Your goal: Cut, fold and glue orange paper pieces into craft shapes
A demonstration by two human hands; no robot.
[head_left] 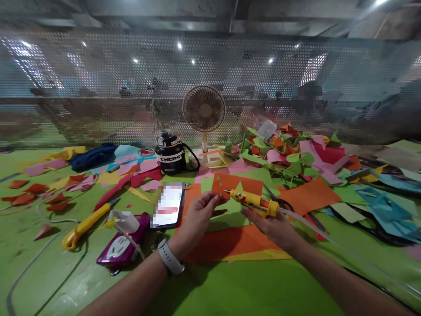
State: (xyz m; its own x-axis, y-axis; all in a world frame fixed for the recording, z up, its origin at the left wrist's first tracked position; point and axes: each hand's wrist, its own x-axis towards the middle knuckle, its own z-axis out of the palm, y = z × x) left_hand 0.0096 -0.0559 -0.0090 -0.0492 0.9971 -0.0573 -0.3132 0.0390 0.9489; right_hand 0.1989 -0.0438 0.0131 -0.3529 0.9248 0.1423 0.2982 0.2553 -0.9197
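Tool [252, 201] in right hand [274, 227]
Its fingers clamp the yellow body; left hand's [199, 215] thumb and forefinger pinch together near the tip [226, 191], anything between too small to tell.

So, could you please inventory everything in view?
Pen-shaped corded tool: 1, yellow, centre
Metal-tipped slim tool: 1, yellow, left
Boxy power strip: 1, purple-and-white, left
Block-shaped plug: 1, white, on power strip
Flat glowing phone: 1, dark-edged, centre-left
Strapped bottle: 1, black, behind the phone
Round-headed fan: 1, beige, back centre
Crumpled cloth: 1, dark blue, back left
Looped-handle scissors: at least 1, black, centre-right
Paper pieces: uncountable, multicoloured, throughout
Cables: several, white, left and right
Flat tabletop: 1, green, foreground
Perforated panel: 1, grey, background
Banded watch: 1, white, left wrist
Left hand: 1, bare, centre
Right hand: 1, bare, around corded tool
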